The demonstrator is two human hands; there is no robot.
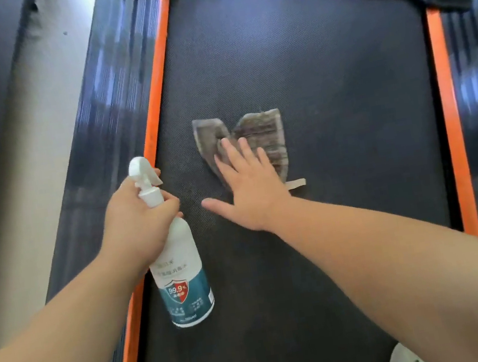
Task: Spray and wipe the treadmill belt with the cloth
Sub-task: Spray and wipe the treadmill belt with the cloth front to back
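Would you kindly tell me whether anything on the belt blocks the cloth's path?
Nothing visible does: the right hand lies flat on the grey-brown striped cloth, and the black textured treadmill belt ahead of it is bare.

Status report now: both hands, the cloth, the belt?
Left hand grips spray bottle, held above the belt's left edge. Right hand flat, pressing cloth onto treadmill belt. Nothing in the way.

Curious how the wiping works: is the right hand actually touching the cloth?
Touching. The head view shows the right hand with straight fingers lying flat on the cloth, pressing it against the treadmill belt.
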